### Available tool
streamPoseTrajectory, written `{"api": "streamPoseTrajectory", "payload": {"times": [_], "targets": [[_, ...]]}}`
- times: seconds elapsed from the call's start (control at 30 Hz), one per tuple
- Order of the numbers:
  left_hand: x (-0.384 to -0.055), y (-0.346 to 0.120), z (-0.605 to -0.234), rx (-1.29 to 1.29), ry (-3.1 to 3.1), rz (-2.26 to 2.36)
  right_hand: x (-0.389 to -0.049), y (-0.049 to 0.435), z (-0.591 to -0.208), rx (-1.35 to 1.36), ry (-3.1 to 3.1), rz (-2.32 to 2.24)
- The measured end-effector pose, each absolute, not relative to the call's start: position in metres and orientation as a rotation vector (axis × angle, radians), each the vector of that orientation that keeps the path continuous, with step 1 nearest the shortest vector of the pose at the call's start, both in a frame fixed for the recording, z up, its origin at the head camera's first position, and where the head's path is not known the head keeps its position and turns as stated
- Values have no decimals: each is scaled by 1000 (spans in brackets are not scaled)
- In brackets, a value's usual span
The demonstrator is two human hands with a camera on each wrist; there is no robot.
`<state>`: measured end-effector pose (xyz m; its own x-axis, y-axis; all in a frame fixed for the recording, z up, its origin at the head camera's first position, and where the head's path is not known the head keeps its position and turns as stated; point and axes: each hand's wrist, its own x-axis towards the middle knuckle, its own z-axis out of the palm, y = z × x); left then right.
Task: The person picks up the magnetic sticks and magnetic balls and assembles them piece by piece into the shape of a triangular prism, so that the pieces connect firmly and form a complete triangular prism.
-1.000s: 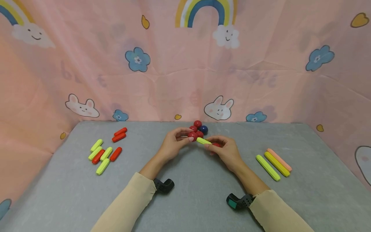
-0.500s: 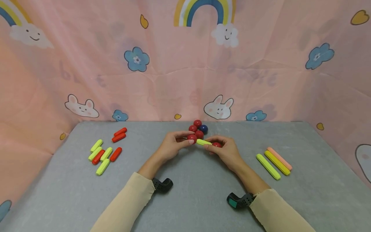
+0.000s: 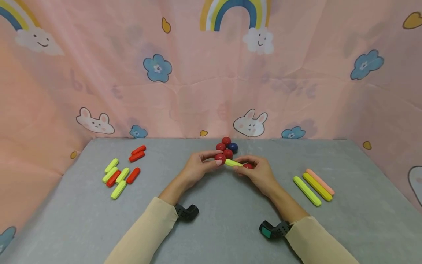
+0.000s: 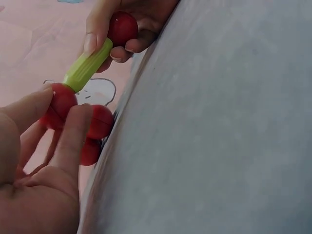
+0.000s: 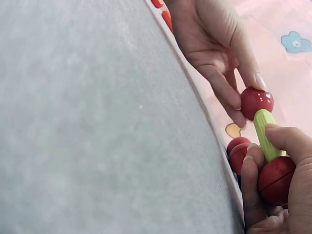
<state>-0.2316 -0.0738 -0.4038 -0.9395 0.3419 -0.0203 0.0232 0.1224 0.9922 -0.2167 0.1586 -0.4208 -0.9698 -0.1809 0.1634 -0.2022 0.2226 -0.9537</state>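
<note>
In the head view my left hand (image 3: 197, 167) pinches a red ball (image 3: 219, 158) between thumb and fingers. A short yellow-green ridged stick (image 3: 233, 162) joins onto that ball. My right hand (image 3: 258, 172) pinches the stick, thumb on its upper side. At the stick's other end, within the curl of my right fingers, sits a second red ball (image 5: 277, 180), seen best in the right wrist view. Just behind the hands, several red balls (image 3: 226, 140) and one dark blue ball (image 3: 233, 147) stand clustered on the table.
Short red sticks (image 3: 133, 176) and yellow-green sticks (image 3: 118, 190) lie at the table's left. Three longer sticks, a green one (image 3: 307, 191), a yellow one (image 3: 317, 187) and a peach one (image 3: 320, 182), lie at the right. A pink printed curtain (image 3: 191, 99) hangs behind the grey table (image 3: 224, 227).
My left hand and its red ball have come slightly nearer to me. The stick in my right hand has shifted a little the same way. Both grips look unchanged.
</note>
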Motion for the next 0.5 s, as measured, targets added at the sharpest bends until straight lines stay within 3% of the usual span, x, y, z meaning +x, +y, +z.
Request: {"api": "streamPoseTrajectory", "payload": {"times": [0.5], "targets": [[-233,-70,-405,395,2147,2002,-217,156,-418,563,-2629,1772]]}}
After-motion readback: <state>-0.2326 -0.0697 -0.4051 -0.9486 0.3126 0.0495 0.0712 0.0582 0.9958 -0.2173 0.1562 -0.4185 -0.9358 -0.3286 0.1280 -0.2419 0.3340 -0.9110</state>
